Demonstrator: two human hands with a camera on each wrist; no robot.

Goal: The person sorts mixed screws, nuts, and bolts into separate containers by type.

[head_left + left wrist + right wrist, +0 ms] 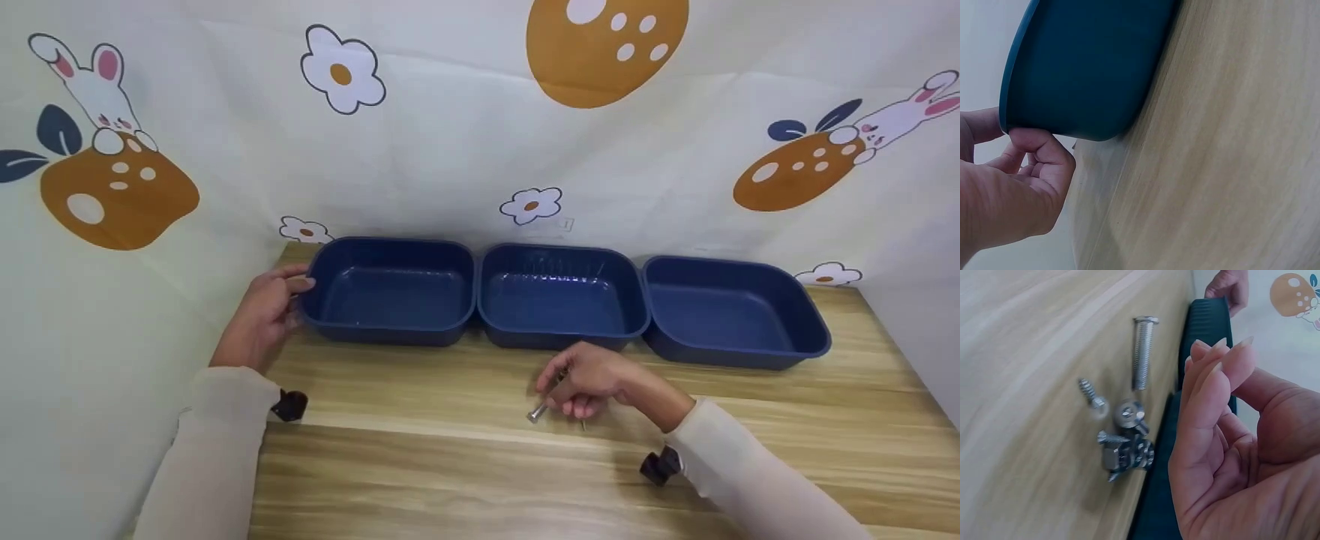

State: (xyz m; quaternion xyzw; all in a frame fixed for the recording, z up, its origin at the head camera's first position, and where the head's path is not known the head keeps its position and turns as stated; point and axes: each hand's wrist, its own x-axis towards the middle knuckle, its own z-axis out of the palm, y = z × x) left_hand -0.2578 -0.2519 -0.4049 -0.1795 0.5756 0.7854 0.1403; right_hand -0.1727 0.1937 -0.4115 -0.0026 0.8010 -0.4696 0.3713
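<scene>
My left hand [262,311] is at the left end of the leftmost dark blue bin [390,335], its thumb and fingers pinching the rim; the left wrist view shows bent fingers [1044,149] against the outer wall. In front of the middle bin [555,341], my right hand [592,379] hovers low over metal fasteners, fingers loosely bent with nothing held. A long bolt [1142,354], a short pointed screw [1093,398] and a cluster of screws and nuts [1126,450] lie beside it on the wooden table. In the head view the hand hides most of them.
A third dark blue bin [739,356] stands at the right end, in a row with the others along the back of the wooden table [420,465]. Behind them hangs a pale printed cloth [442,135], which also covers the left side.
</scene>
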